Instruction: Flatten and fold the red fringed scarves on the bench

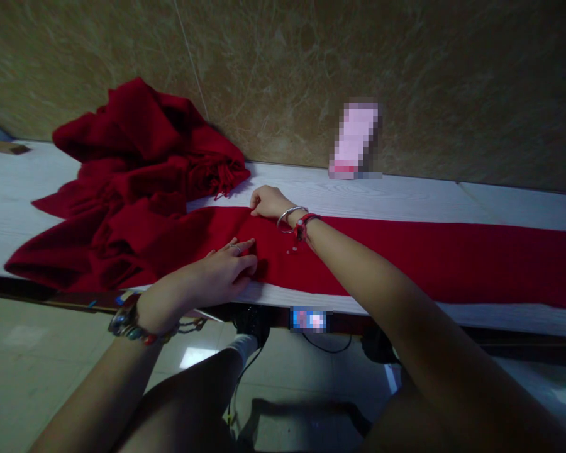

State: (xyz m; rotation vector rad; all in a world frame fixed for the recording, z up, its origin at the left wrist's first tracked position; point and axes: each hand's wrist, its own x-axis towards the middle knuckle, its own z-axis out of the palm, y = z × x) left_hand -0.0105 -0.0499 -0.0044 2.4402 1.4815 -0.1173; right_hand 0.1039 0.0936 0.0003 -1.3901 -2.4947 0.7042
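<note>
A long red scarf [434, 258] lies flat along a narrow white table, and its left part is heaped in loose folds with a fringe showing near the wall. At the scarf's far edge is my right hand [270, 202], its fingers curled and pinching the cloth. My left hand [231, 267] rests on the scarf closer to me, with its fingers stretched out and apart on the fabric. Some of its fingertips are hidden. Small pale specks [292, 250] show on the red cloth beside my right wrist.
Behind the white table [306, 189] rises a brown marbled wall [273, 75]. A pink blurred object [356, 135] leans against it. A small lit screen [308, 319] sits at the near edge, above a cable [330, 350]. A wooden piece [2, 147] lies far left.
</note>
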